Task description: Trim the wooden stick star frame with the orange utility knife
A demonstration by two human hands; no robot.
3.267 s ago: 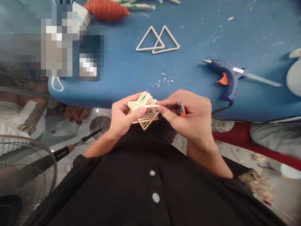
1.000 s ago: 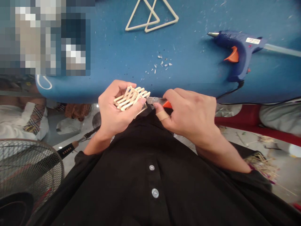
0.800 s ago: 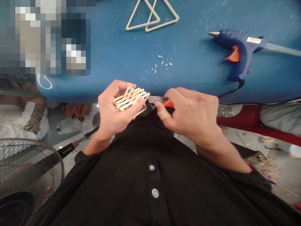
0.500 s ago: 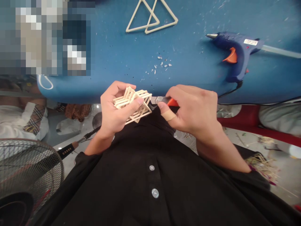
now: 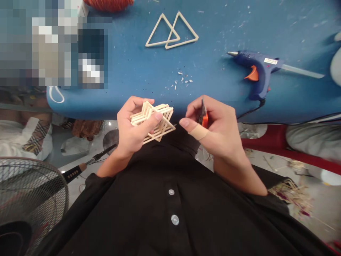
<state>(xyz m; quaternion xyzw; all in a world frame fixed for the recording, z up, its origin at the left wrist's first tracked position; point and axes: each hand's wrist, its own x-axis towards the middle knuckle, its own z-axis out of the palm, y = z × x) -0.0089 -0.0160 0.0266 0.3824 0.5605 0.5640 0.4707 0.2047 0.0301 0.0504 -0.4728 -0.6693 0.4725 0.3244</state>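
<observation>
My left hand is closed around a stack of star-shaped frames of thin pale sticks, its thumb lying across the top. To the right, my right hand grips an orange-handled utility knife. The knife is turned nearly edge-on, with its dark metal end upward and part of the handle hidden by the fingers. A gap separates it from the star frames. A tan bandage wraps the right thumb. Beyond the hands, two overlapping stick triangles lie flat on the blue table.
A blue glue gun with a clear glue stick rests on the table at right, its cord running off the near edge. White shavings lie mid-table. Red-orange strands show at the far edge. A fan stands at lower left.
My right hand has drawn the knife away from the star frames and turned it upward. My left hand keeps its hold. The view has shifted, showing more of the table's far side.
</observation>
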